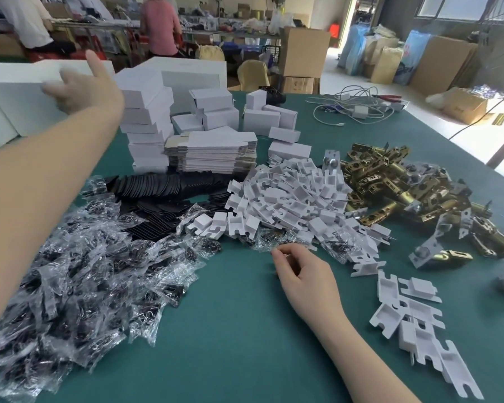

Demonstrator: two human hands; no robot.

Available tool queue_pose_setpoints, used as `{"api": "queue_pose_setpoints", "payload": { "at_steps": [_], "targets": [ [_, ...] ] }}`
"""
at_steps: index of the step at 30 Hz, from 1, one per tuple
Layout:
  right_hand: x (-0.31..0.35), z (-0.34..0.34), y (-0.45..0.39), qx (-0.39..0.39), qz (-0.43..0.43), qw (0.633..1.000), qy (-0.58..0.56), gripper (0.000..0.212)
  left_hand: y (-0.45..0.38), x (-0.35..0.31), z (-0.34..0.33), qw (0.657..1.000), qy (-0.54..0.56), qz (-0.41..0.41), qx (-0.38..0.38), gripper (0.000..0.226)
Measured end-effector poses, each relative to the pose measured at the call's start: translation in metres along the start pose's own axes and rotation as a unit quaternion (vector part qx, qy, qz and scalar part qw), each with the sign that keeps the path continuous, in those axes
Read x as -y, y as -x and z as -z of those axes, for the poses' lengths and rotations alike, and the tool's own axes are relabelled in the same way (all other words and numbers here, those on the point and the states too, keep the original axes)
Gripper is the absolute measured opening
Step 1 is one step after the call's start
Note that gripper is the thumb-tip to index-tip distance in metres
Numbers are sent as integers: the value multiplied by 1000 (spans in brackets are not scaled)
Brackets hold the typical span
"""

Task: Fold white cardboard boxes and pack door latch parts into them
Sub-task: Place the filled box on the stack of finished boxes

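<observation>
My left hand (82,85) reaches far left, blurred, thumb raised and fingers spread against a white box (18,94) in the stack there. My right hand (300,274) rests on the green table (230,344) and pinches the corner of a clear screw packet (266,242) at the edge of the pile. Folded white boxes (146,112) stand in stacks at the back, with flat box blanks (213,152) beside them. White cardboard inserts (291,199) lie heaped in the middle. Brass door latches (405,187) are piled on the right.
Clear packets of black screws (79,271) cover the left of the table, black plates (157,187) behind them. More inserts (413,315) lie near right. Cables (349,109) and red pliers (389,97) sit far right. People work at benches behind.
</observation>
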State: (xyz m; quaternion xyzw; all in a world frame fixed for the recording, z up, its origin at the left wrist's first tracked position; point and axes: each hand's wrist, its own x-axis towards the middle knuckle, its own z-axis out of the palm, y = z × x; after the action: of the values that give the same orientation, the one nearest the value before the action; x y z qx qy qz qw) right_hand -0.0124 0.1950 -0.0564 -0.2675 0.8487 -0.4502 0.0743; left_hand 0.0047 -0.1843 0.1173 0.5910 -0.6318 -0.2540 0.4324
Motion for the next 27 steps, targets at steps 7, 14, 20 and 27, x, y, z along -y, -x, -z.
{"api": "queue_pose_setpoints", "payload": {
  "at_steps": [7,14,20,27],
  "targets": [
    [0,-1,0,4,12,1000,21,13,65,-4,-39,820,-99,-563,27,50],
    [0,-1,0,4,19,999,28,13,87,21,-69,719,-431,-495,229,37],
    [1,-1,1,2,20,999,28,13,90,15,-55,786,-327,-498,166,24],
    [2,-1,-2,-1,11,1000,27,18,152,-27,-7,889,281,-321,166,25]
  ]
}}
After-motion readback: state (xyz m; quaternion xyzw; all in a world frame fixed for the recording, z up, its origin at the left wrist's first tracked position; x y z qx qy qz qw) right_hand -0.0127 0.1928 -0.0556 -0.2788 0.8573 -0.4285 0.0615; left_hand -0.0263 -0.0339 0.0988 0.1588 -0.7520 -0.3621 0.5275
